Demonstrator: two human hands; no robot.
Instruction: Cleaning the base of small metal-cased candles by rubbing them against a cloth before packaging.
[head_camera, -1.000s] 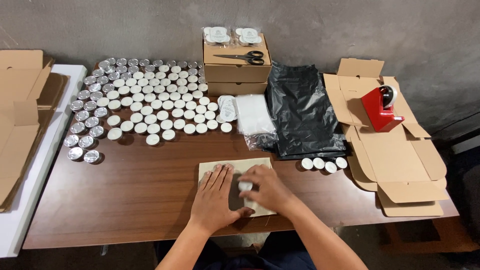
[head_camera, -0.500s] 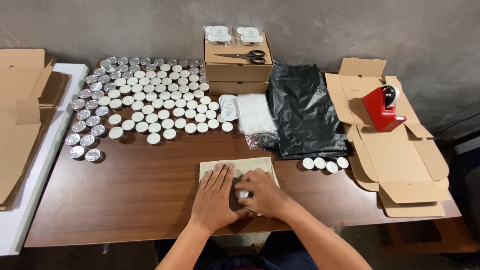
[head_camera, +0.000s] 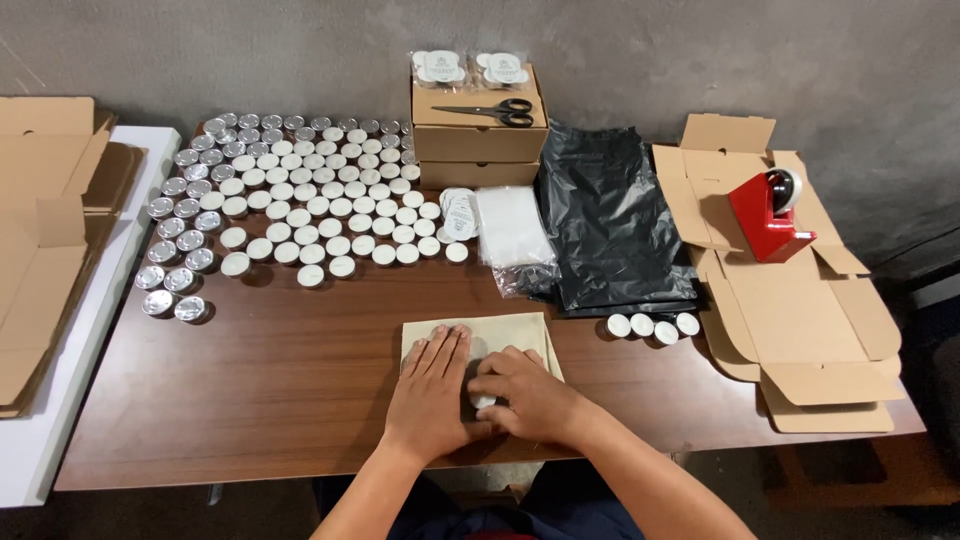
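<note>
Pressing down on a tan paper sheet (head_camera: 520, 330) at the lower centre of the frame, both hands on top.

Lying flat: left hand (head_camera: 432, 385), palm down, fingers straight and pointing toward the top of the frame, pinning the sheet's left half. Curling right beside it, touching: right hand (head_camera: 528, 395), fingers bent around a small white round thing (head_camera: 484, 401), probably a tealight, sitting between the two hands. Right hand closer to it, though honestly can't tell whether really gripping or just cupping. Hiding most of that piece and the sheet's near edge under the knuckles. Sitting well apart, right of centre: four loose tealights (head_camera: 653, 325).
</note>
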